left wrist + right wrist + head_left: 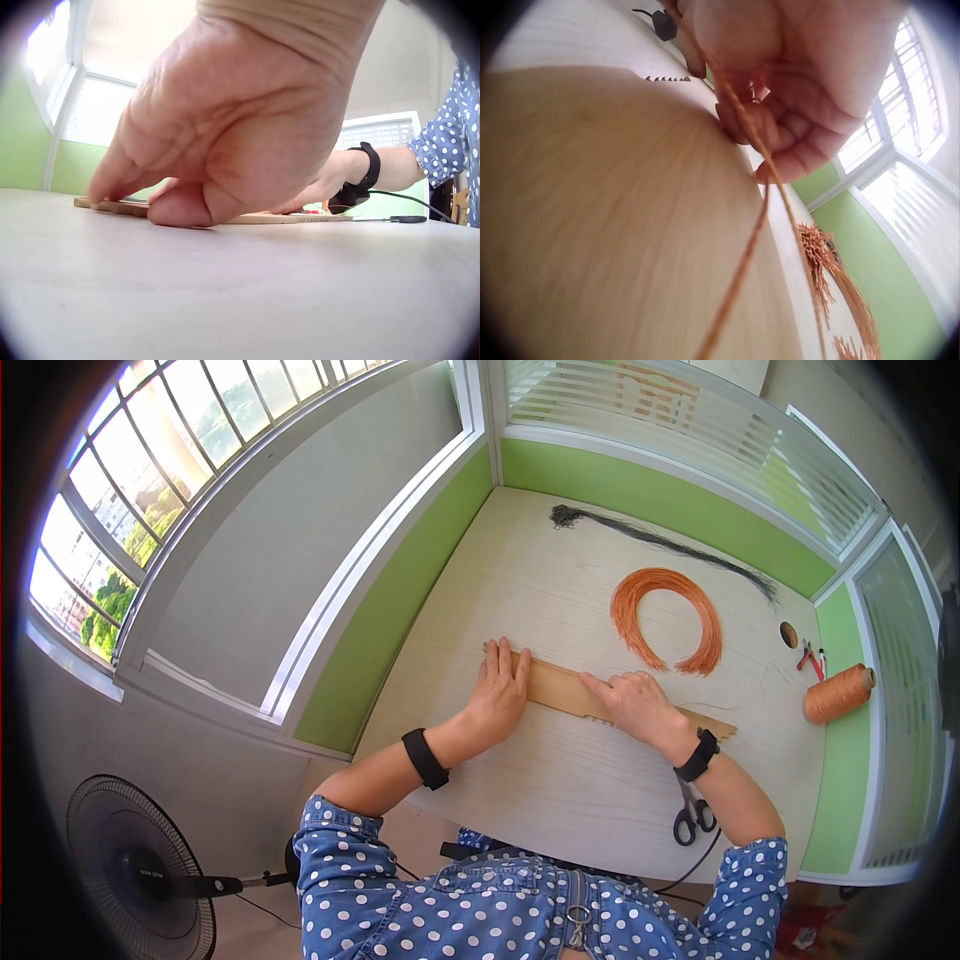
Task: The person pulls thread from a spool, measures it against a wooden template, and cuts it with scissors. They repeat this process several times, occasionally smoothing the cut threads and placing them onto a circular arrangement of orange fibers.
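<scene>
A long, flat wooden board (555,687) lies on the table, with notches cut along its near edge and right end. My left hand (497,695) presses on its left end with straight fingers. In the left wrist view the thumb (180,206) sits at the board's near edge, low by the tabletop. My right hand (637,707) is over the middle of the board, fingers curled. The right wrist view shows thin orange cord (750,244) at the curled fingertips, a second strand crossing in front of the hand.
An orange cord bundle (625,610) curves beyond the board, with dark strands (660,540) behind it. At the right are an orange spool (838,694) and red-handled pliers (806,656). Black-handled scissors (686,826) lie below the right wrist. Green partitions (660,490) border the table.
</scene>
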### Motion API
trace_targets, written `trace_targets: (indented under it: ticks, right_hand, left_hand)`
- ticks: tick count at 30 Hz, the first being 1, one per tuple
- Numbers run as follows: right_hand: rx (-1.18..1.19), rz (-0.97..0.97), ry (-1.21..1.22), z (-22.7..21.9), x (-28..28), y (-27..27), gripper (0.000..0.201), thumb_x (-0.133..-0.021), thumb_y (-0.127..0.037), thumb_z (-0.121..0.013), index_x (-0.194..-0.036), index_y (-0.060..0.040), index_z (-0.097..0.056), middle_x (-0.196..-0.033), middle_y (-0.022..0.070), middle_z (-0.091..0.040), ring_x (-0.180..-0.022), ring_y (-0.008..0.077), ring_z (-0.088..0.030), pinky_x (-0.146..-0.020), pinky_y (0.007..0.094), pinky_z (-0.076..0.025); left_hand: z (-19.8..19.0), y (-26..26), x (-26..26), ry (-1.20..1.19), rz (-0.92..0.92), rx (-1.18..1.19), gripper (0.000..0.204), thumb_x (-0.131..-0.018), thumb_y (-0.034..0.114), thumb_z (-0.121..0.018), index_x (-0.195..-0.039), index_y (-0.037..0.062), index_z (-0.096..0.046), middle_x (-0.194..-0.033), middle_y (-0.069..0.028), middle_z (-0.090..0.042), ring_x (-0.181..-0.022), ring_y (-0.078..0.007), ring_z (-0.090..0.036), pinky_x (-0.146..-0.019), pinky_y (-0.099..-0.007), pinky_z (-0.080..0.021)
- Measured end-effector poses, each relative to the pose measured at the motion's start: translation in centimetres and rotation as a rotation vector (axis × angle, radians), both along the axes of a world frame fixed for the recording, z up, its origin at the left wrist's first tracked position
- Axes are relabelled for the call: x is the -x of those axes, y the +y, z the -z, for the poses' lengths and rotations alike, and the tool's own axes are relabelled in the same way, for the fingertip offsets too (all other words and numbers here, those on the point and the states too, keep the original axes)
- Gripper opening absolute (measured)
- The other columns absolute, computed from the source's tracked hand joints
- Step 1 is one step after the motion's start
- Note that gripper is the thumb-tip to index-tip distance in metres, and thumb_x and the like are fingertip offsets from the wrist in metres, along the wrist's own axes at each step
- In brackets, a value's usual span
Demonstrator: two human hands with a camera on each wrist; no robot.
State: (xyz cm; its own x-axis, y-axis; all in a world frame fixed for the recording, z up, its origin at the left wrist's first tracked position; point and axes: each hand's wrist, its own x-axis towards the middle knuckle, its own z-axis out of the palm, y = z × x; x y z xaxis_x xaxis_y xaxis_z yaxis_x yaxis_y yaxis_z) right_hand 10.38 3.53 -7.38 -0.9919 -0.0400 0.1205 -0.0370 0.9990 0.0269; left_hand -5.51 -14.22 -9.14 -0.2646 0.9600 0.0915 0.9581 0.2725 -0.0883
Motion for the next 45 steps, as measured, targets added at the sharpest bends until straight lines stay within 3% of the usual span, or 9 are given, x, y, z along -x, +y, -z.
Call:
trace_targets:
  ticks: [4, 10, 25, 27, 30, 32, 35, 43, 45]
  right_hand:
    - [-0.003, 0.003, -0.003, -0.1, 0.1, -0.1, 0.048, -0.075, -0.002, -0.051, -0.123, -0.0061, -0.049, -0.062, 0.0093, -0.059, -0.059, 0.0217, -0.060, -0.058, 0.0332, -0.048]
    - [-0.008, 0.017, -0.015, -0.2, 0.3, -0.2, 0.048, -0.076, -0.003, -0.051, -0.124, -0.0073, -0.049, -0.061, 0.0094, -0.058, -0.058, 0.0222, -0.060, -0.057, 0.0333, -0.048]
    - [0.010, 0.008, 0.010, -0.7, 0.1, -0.2, 0.048, -0.075, -0.003, -0.052, -0.122, -0.0069, -0.049, -0.062, 0.0093, -0.059, -0.058, 0.0227, -0.060, -0.057, 0.0336, -0.048]
    - [0.037, -0.002, 0.046, -0.5, -0.5, 0.0, 0.047, -0.074, -0.003, -0.052, -0.121, -0.0065, -0.050, -0.062, 0.0093, -0.059, -0.059, 0.0231, -0.060, -0.057, 0.0340, -0.048]
    - [0.127, 0.010, 0.122, 0.0, -2.0, 1.0, 0.033, -0.077, -0.005, -0.051, -0.110, -0.0054, -0.054, -0.061, 0.0115, -0.059, -0.059, 0.0266, -0.060, -0.056, 0.0361, -0.048]
    - [0.248, 0.171, 0.088, 0.5, -3.3, 1.7, 0.016, -0.079, -0.008, -0.053, -0.094, -0.0052, -0.056, -0.062, 0.0142, -0.059, -0.059, 0.0296, -0.060, -0.057, 0.0390, -0.048]
    - [0.328, 0.281, 0.044, -0.6, -5.2, 2.3, 0.007, -0.081, -0.012, -0.054, -0.084, -0.0048, -0.054, -0.063, 0.0156, -0.059, -0.061, 0.0318, -0.060, -0.058, 0.0408, -0.048]
    - [0.390, 0.405, 0.106, -0.2, -10.3, 5.4, 0.009, -0.082, -0.013, -0.055, -0.081, -0.0045, -0.054, -0.068, 0.0147, -0.061, -0.065, 0.0332, -0.060, -0.059, 0.0409, -0.047]
    - [0.395, 0.445, 0.110, -0.2, -11.4, 6.0, 0.008, -0.081, -0.013, -0.055, -0.080, -0.0043, -0.055, -0.069, 0.0146, -0.061, -0.065, 0.0333, -0.060, -0.059, 0.0408, -0.047]
  left_hand:
    - [0.0, -0.1, 0.2, -0.006, 0.001, 0.005, 0.067, -0.071, 0.001, -0.053, -0.130, -0.0140, -0.024, -0.127, -0.0416, -0.024, -0.120, -0.0536, -0.029, -0.097, -0.0462, -0.035]
    - [0.3, 0.0, 0.5, 0.086, -0.007, 0.018, 0.062, -0.076, 0.012, -0.054, -0.130, -0.0105, -0.031, -0.128, -0.0387, -0.029, -0.120, -0.0506, -0.030, -0.097, -0.0449, -0.035]
    - [0.2, 0.0, 0.7, 0.052, 0.003, 0.021, 0.066, -0.074, 0.009, -0.056, -0.130, -0.0122, -0.029, -0.127, -0.0402, -0.027, -0.120, -0.0513, -0.029, -0.097, -0.0463, -0.035]
    - [-0.2, 0.0, 0.5, -0.049, 0.009, 0.014, 0.065, -0.073, 0.000, -0.051, -0.130, -0.0146, -0.022, -0.127, -0.0427, -0.023, -0.120, -0.0550, -0.028, -0.097, -0.0487, -0.034]
    - [0.5, 0.1, 0.5, -0.079, -0.001, -0.012, 0.066, -0.073, -0.001, -0.050, -0.130, -0.0147, -0.021, -0.127, -0.0438, -0.022, -0.120, -0.0563, -0.026, -0.098, -0.0500, -0.033]
    - [0.8, 0.2, 0.6, -0.073, 0.001, -0.008, 0.066, -0.073, -0.001, -0.049, -0.131, -0.0146, -0.021, -0.127, -0.0442, -0.021, -0.120, -0.0569, -0.026, -0.098, -0.0506, -0.032]
    - [1.2, 0.3, 0.7, -0.089, 0.003, -0.019, 0.066, -0.072, -0.002, -0.049, -0.131, -0.0145, -0.021, -0.127, -0.0447, -0.021, -0.120, -0.0578, -0.025, -0.099, -0.0516, -0.031]
    - [1.0, 0.2, 0.9, -0.120, 0.021, -0.008, 0.066, -0.071, -0.002, -0.050, -0.130, -0.0132, -0.024, -0.127, -0.0428, -0.022, -0.121, -0.0562, -0.024, -0.098, -0.0522, -0.030]
    - [0.8, 0.2, 0.9, -0.115, 0.022, 0.012, 0.068, -0.069, -0.006, -0.047, -0.131, -0.0131, -0.021, -0.127, -0.0433, -0.022, -0.120, -0.0577, -0.023, -0.102, -0.0518, -0.026]
